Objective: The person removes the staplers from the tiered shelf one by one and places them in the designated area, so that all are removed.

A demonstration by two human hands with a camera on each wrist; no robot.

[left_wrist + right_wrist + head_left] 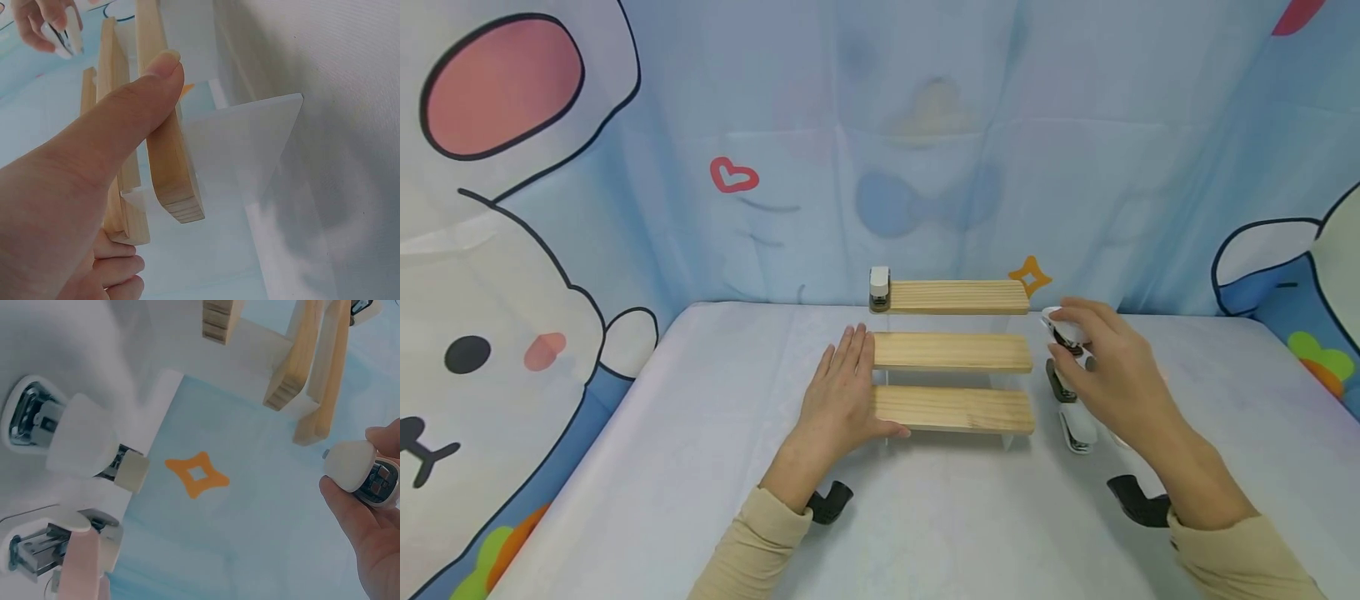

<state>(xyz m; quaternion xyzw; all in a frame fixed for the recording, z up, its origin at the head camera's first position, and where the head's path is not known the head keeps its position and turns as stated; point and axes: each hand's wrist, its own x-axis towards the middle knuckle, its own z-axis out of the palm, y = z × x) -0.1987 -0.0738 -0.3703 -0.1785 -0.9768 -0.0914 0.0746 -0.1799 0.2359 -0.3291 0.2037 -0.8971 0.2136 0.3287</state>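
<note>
Tiered rack (955,352) w/ shelved stapler (879,288) — top L, R hand (1116,375) pinching white stapler (347,464), L hand (841,396) straight-fingered against rack

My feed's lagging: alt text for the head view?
Right hand holds a white stapler beside a rack of three wooden shelves; left hand rests against its left end. Another stapler sits on the top shelf, others on the table.

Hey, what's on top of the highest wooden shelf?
On the top shelf, a stapler sits at the left end in the head view; wood shows beside it. The surface directly beneath the stapler is covered.
</note>
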